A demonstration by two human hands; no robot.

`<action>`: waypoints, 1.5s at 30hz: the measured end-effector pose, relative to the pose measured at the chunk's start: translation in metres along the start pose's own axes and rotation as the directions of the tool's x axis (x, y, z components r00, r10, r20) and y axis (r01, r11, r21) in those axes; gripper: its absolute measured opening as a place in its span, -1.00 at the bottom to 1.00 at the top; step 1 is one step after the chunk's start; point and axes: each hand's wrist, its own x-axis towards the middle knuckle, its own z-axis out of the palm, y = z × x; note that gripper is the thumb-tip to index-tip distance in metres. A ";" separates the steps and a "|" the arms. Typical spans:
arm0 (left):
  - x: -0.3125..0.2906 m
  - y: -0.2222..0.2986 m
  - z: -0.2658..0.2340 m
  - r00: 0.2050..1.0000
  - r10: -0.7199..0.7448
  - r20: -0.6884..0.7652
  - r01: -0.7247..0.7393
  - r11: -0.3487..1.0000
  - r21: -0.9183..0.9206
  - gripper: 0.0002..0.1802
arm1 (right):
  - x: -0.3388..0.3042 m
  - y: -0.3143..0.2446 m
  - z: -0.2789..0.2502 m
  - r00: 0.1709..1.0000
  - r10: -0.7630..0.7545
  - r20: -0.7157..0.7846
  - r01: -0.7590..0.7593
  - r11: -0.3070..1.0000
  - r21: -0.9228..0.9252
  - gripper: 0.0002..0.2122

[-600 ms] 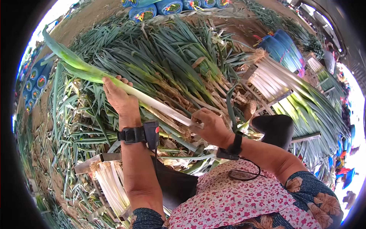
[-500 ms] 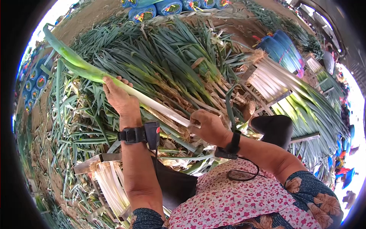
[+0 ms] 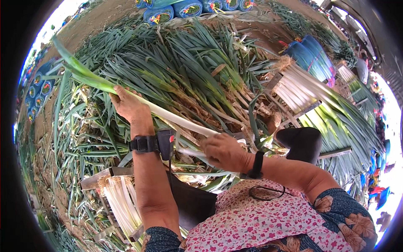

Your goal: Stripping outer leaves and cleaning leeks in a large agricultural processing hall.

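In the head view, the right hand [image 3: 226, 152] has dropped slightly and turned knuckles-up since the earlier frame, and the leafy tip at upper left has sunk a little. The leek [image 3: 176, 118] lies with its long axis slanting from upper left down to the centre. The left hand's [image 3: 132, 107] grip is wrapped round it where green meets white; the right hand is nearer the white end, which runs up to its knuckles. The right grip is curled narrow beside a blurred pale strip [image 3: 191, 152]; I cannot tell what it pinches. More leeks [image 3: 176, 67] lie beyond, at upper centre.
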 end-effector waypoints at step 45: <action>-0.007 0.021 0.002 0.986 0.049 0.160 -0.032 0.994 -0.104 -0.67 | -0.015 0.034 -0.005 0.683 0.438 0.584 -0.516 0.856 -0.037 -0.81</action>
